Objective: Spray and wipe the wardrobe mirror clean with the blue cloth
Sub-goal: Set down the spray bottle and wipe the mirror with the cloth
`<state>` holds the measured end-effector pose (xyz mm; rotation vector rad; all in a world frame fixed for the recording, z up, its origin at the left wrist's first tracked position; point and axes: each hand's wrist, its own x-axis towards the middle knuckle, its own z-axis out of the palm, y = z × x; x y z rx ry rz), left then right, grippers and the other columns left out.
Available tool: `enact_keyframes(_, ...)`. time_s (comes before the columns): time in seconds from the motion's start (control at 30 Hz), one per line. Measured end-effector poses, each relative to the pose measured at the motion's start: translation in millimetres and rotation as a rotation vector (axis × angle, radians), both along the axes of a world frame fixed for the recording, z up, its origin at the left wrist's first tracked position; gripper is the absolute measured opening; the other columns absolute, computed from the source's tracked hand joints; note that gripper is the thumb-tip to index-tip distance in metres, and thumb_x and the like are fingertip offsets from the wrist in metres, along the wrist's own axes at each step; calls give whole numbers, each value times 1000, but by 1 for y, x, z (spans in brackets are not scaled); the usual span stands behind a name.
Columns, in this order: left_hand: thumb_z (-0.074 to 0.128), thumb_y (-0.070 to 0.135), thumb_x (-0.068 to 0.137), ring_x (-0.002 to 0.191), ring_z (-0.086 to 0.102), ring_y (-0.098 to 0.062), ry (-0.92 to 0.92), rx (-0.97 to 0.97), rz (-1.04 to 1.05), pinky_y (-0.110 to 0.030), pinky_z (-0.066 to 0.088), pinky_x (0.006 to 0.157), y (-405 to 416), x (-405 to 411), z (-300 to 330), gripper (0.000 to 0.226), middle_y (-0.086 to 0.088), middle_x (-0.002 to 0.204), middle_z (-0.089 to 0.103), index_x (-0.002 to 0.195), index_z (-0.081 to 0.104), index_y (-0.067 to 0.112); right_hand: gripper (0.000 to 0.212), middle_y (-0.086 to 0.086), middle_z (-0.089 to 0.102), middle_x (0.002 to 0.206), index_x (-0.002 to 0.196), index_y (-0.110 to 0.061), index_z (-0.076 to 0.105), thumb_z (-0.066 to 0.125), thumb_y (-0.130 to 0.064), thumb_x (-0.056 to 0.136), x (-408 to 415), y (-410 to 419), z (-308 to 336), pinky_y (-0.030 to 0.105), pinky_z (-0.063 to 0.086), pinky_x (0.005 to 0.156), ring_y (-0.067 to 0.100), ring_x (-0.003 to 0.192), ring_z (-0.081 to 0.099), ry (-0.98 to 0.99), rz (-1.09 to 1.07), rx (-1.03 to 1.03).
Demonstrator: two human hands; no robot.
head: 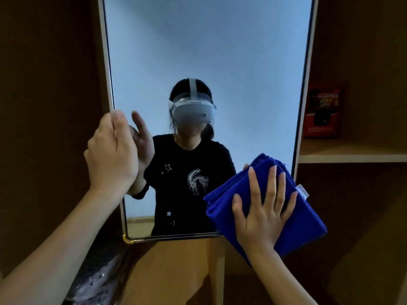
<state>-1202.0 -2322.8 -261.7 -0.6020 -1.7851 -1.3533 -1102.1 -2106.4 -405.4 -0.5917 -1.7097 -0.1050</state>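
Flat-fingered, right hand [262, 208] pressed blue cloth [308, 219] onto mirror [198, 51]; left hand [112, 150] gripped its frame edge, so steady, overlapping strokes seemed best.

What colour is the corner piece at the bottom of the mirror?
Shiny gold, on the mirror's bottom-left corner piece, seen in the head view.

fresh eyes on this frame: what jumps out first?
The folded blue cloth at lower right, pressed flat against the wardrobe mirror by the right hand with fingers spread. Next, the left hand gripping the mirror's left edge at mid-height. A red box sits on the wooden shelf to the right.
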Motion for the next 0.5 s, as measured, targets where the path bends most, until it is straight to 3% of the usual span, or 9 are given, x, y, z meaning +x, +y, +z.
enact_keyframes(0.2, 22, 36, 105, 80, 45, -11, -1, -16, 11, -29, 29, 77, 0, 0, -3, 31, 7, 83, 50, 95, 45, 19, 62, 3, 21, 159, 151, -36, 23, 34, -58, 95, -40, -65, -2, 54, 4, 118, 27, 146, 20, -185, 28, 205)
enact_keyframes(0.37, 23, 35, 105, 86, 45, -11, -20, -10, 3, -28, 29, 78, 1, -4, -4, 38, 3, 92, 52, 105, 53, 11, 62, -3, 12, 161, 151, -34, 22, 33, -57, 94, -77, -125, 2, 53, -7, 117, 23, 148, 2, -388, 119, 378)
enact_keyframes(0.5, 23, 36, 105, 79, 47, -10, 11, -3, -3, -19, 26, 70, 1, -6, -7, 37, 3, 86, 54, 97, 51, 13, 55, -8, 26, 159, 149, -35, 30, 37, -54, 98, -90, -145, -3, 49, -2, 121, 17, 151, 6, -376, 186, 401)
